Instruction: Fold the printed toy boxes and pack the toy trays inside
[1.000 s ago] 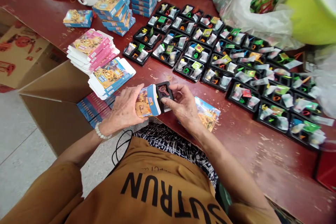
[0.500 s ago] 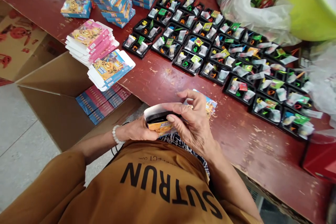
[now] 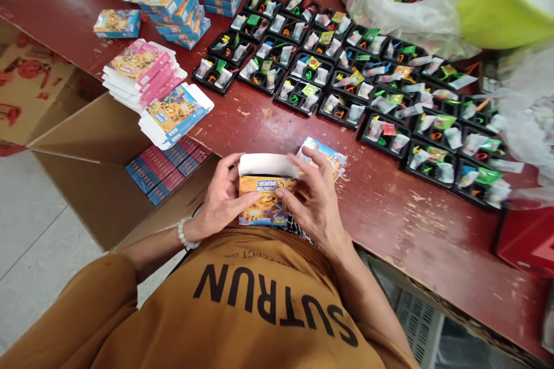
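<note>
Fingers of left hand and right hand grip a printed carton at the table edge.

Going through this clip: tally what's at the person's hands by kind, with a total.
Hands, left and right: 2
Printed carton held between them: 1
Flat printed card beyond the right hand: 1
White bead bracelet: 1
Total: 5

Camera: one, worn on the person's head
Facing: forward and down
Nearest: brown shirt, seen from above
Near: left hand and right hand, just beyond the shirt
Farther: table, stretching ahead
</note>
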Tool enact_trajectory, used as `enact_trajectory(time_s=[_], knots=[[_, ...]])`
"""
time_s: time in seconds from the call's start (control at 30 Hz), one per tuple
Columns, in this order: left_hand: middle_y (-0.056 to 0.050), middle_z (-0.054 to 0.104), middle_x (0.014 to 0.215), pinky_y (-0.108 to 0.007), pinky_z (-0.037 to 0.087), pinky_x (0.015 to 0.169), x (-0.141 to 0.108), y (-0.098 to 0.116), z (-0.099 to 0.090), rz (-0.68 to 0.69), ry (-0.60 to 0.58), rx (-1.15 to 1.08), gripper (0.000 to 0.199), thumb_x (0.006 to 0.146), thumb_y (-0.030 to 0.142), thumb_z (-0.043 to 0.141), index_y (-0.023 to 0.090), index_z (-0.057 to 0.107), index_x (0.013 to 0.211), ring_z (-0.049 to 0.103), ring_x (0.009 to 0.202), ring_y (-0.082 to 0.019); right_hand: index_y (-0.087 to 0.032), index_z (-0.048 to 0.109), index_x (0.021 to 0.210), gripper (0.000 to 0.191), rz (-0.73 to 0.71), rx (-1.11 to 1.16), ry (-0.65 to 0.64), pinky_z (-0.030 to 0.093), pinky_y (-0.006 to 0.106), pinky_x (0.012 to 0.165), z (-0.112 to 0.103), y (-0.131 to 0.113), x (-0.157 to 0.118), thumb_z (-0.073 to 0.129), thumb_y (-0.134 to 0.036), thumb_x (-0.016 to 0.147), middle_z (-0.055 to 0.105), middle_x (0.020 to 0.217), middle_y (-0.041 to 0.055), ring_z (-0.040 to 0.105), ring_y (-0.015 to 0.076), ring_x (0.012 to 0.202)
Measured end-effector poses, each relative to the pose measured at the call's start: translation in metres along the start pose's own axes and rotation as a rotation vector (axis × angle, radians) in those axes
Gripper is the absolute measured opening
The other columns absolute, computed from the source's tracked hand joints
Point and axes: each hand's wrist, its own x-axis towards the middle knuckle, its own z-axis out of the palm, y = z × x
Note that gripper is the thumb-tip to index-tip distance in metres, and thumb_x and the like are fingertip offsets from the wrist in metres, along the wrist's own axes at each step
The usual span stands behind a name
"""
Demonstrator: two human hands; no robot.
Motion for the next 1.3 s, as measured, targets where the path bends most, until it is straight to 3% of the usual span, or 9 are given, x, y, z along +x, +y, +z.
enact_trajectory(time_s=[0.1,0.23,0.43,0.53,0.67,0.83,1.03,1.13,1.3], knots=[[-0.012,0.074,0.127,-0.035,0.067,0.086,-0.009,-0.011,-0.002,0.093,0.023,0.062,0.077,0.087,0.034,0.085,0.03,0.034,0.145,0.08,0.102,-0.022,-0.04,0.044,0.15,0.063,0.188,0.303,0.161,0.065,0.036,0.074,0.014,0.002,-0.018,0.076,-0.035,0.096,0.051,0.149,0.0095,0.07,0.0186,0.093],[-0.011,0.074,0.122,-0.033,0.067,0.084,-0.019,-0.024,-0.005,0.231,0.062,0.199,0.063,0.091,0.037,0.082,0.028,0.042,0.139,0.079,0.101,-0.022,-0.036,0.053,0.134,0.04,0.276,0.481,0.139,0.06,0.032,0.066,0.027,0.007,-0.036,0.072,-0.036,0.098,0.067,0.111,0.0031,0.066,0.0175,0.081],[-0.003,0.076,0.104,-0.024,0.062,0.072,-0.018,-0.02,-0.018,0.34,0.063,0.401,0.035,0.091,0.032,0.08,0.024,0.064,0.121,0.076,0.082,-0.015,-0.033,0.059,0.134,0.03,0.172,0.254,0.009,0.059,0.039,0.078,0.015,0.008,-0.035,0.061,-0.038,0.104,0.066,0.112,0.0058,0.065,0.0213,0.089],[-0.001,0.075,0.088,-0.023,0.057,0.065,-0.01,-0.006,-0.025,0.355,0.022,0.484,0.014,0.094,0.032,0.076,0.022,0.07,0.101,0.07,0.072,-0.013,-0.029,0.065,0.115,0.013,0.064,0.142,-0.005,0.059,0.043,0.088,0.007,0.002,-0.023,0.059,-0.035,0.105,0.069,0.116,0.0069,0.067,0.0235,0.1],[-0.005,0.078,0.097,-0.029,0.061,0.072,0.002,0.011,-0.021,0.396,0.04,0.436,0.016,0.09,0.033,0.08,0.021,0.072,0.085,0.075,0.087,-0.018,-0.025,0.066,0.091,0.014,0.028,0.233,0.047,0.059,0.042,0.09,0.004,0.004,-0.009,0.071,-0.035,0.099,0.074,0.109,0.0063,0.071,0.0232,0.1],[-0.004,0.081,0.096,-0.03,0.064,0.082,0.005,0.01,-0.011,0.442,0.067,0.289,0.018,0.085,0.018,0.086,0.021,0.068,0.087,0.078,0.092,-0.018,-0.03,0.069,0.113,0.017,0.007,0.276,0.067,0.059,0.035,0.078,-0.002,0.011,-0.007,0.075,-0.029,0.097,0.077,0.098,0.0018,0.073,0.0189,0.087],[-0.006,0.079,0.103,-0.032,0.065,0.083,0.003,0.013,-0.019,0.354,-0.059,0.328,0.021,0.086,0.025,0.086,0.022,0.07,0.099,0.077,0.097,-0.02,-0.027,0.074,0.096,0.008,-0.103,0.109,-0.095,0.059,0.038,0.08,-0.022,0.003,-0.002,0.076,-0.035,0.096,0.075,0.106,0.0049,0.072,0.0216,0.097],[-0.008,0.076,0.099,-0.033,0.065,0.082,0.006,0.019,-0.023,0.27,-0.114,0.364,0.019,0.088,0.032,0.084,0.021,0.069,0.086,0.075,0.096,-0.021,-0.025,0.072,0.092,0.007,-0.082,0.085,-0.095,0.056,0.035,0.075,-0.021,0.001,0.003,0.076,-0.03,0.093,0.073,0.093,0.0029,0.069,0.0191,0.085],[-0.007,0.075,0.099,-0.027,0.062,0.07,0.013,0.027,-0.021,0.249,-0.122,0.481,0.019,0.089,0.032,0.082,0.021,0.076,0.103,0.074,0.088,-0.018,-0.024,0.072,0.09,0.005,-0.111,0.021,-0.086,0.05,0.032,0.063,-0.014,0.003,0.014,0.07,-0.021,0.085,0.071,0.083,0.001,0.062,0.016,0.069]])
